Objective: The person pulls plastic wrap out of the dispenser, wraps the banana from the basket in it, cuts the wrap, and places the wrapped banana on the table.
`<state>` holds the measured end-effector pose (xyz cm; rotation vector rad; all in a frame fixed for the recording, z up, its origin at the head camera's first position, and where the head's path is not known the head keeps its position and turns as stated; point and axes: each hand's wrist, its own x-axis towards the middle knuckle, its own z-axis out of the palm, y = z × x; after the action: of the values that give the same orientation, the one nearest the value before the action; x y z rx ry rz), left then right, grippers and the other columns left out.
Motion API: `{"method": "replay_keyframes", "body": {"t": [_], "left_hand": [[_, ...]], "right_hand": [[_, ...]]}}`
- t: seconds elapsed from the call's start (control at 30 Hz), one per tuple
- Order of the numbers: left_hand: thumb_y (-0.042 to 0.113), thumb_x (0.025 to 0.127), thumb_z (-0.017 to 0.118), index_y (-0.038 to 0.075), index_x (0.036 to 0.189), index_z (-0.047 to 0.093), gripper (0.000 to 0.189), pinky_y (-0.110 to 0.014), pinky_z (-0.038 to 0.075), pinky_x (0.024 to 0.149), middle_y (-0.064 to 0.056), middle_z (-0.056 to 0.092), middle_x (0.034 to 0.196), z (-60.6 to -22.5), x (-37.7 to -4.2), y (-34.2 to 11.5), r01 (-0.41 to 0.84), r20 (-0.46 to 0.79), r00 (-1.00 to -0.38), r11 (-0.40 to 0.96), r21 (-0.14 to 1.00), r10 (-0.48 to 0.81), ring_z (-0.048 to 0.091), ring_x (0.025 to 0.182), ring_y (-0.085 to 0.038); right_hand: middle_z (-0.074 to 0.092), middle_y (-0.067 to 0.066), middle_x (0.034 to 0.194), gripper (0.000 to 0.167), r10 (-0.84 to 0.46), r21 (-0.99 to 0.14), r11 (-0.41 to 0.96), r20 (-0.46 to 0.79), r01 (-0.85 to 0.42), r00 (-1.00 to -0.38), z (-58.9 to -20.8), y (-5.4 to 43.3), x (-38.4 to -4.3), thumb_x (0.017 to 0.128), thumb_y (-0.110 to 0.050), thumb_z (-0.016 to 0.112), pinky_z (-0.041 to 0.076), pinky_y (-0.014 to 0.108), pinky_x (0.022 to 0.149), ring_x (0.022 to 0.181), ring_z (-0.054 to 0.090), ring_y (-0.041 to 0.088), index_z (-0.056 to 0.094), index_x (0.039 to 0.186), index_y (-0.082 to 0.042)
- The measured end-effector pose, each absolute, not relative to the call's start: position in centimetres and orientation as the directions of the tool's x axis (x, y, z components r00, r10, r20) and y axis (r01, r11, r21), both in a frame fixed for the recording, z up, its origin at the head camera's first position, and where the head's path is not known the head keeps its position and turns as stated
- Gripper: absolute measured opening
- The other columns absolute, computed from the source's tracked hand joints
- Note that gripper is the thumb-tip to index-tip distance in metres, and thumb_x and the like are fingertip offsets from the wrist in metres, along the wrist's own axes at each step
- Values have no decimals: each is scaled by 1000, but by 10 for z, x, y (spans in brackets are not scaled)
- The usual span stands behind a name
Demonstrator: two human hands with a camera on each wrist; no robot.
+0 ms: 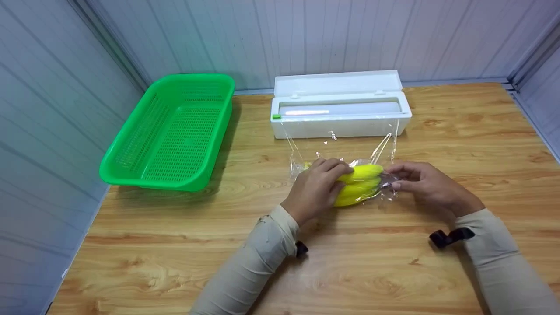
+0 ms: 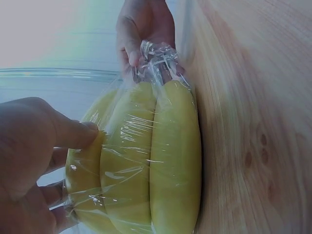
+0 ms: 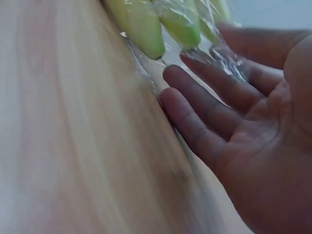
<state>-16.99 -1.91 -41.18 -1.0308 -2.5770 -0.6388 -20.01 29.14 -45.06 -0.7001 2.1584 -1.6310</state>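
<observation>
A bunch of yellow bananas [image 1: 361, 189] lies on the table, covered by clear cling film [image 2: 129, 129]. My left hand [image 1: 317, 186] grips the bunch from the left, its thumb pressing the film against a banana in the left wrist view. At the other end my right hand [image 1: 431, 183] pinches gathered film between thumb and fingers. Its lower fingers [image 3: 190, 117] stretch out loosely under the film in the right wrist view, close to the greenish banana ends [image 3: 148, 39]. From the bananas the film runs back to a white dispenser box [image 1: 341, 127].
The dispenser's lid [image 1: 337, 84] stands raised at the back, with a green slider [image 1: 276, 116] at the left of its front edge. A green perforated basket [image 1: 205, 175] sits at the left. Panelled walls [image 1: 245, 43] border the wooden table [image 1: 175, 253].
</observation>
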Motion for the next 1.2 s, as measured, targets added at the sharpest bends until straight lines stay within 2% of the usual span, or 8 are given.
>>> {"method": "replay_keyframes", "body": {"t": [0.17, 0.23, 0.4, 0.53, 0.7, 0.83, 1.0, 1.2], "left_hand": [[11, 96, 66, 16, 121, 68, 26, -28, 52, 90, 2, 65, 125, -412, -170, -19, 700, 409, -708, 649, 298, 576, 58, 113, -18], [11, 95, 66, 16, 120, 68, 25, -28, 52, 91, 2, 65, 126, -412, -171, -19, 699, 407, -710, 650, 299, 575, 58, 113, -18], [11, 95, 67, 16, 121, 68, 26, -28, 51, 92, 2, 65, 126, -411, -170, -20, 697, 403, -712, 648, 307, 575, 58, 113, -17], [10, 95, 66, 16, 121, 68, 26, -28, 50, 94, 2, 65, 126, -411, -170, -20, 697, 395, -713, 644, 315, 578, 57, 114, -17], [10, 95, 66, 16, 120, 68, 26, -28, 50, 93, 2, 65, 125, -411, -170, -20, 701, 398, -709, 643, 308, 582, 58, 113, -17], [11, 95, 66, 16, 121, 68, 26, -29, 52, 90, 3, 65, 125, -411, -170, -20, 702, 402, -707, 646, 299, 582, 58, 112, -18], [11, 95, 66, 16, 121, 68, 26, -29, 52, 89, 3, 65, 125, -411, -170, -20, 703, 405, -705, 649, 292, 582, 58, 113, -18], [12, 95, 66, 16, 121, 68, 26, -27, 52, 89, 4, 65, 126, -412, -170, -19, 705, 407, -703, 644, 296, 583, 58, 113, -17]], "right_hand": [[54, 26, 139, 55, -641, -947, 253, -12, -197, -767, -448, 298, -199, 91, -1, 69, 45, 23, 100, 123, 59, 17, 48, 141, 6], [55, 23, 139, 59, -649, -933, 287, -25, -215, -761, -446, 298, -198, 89, -3, 72, 44, 22, 100, 124, 58, 17, 48, 142, 4], [67, 14, 124, 42, -577, -883, 397, -29, -249, -816, -445, 291, -197, 92, -13, 73, 48, 20, 94, 112, 64, 15, 62, 131, -2], [70, 12, 119, 26, -524, -879, 409, -5, -247, -852, -446, 291, -197, 100, -14, 62, 50, 19, 90, 106, 65, 9, 70, 122, -3], [70, 20, 114, 28, -514, -935, 300, 9, -189, -858, -450, 287, -199, 105, -7, 48, 55, 27, 86, 99, 69, 16, 65, 120, 9], [70, 18, 105, 33, -414, -948, 309, -63, -76, -908, -446, 273, -198, 107, -9, 42, 56, 31, 81, 91, 68, 18, 63, 117, 14], [70, 9, 97, 33, -295, -921, 391, -114, -10, -949, -444, 259, -197, 106, -15, 46, 56, 29, 76, 83, 66, 14, 66, 111, 11], [70, 6, 89, 31, -215, -918, 395, -124, 30, -969, -445, 254, -196, 103, -21, 57, 57, 28, 71, 75, 66, 14, 64, 110, 9]]}}
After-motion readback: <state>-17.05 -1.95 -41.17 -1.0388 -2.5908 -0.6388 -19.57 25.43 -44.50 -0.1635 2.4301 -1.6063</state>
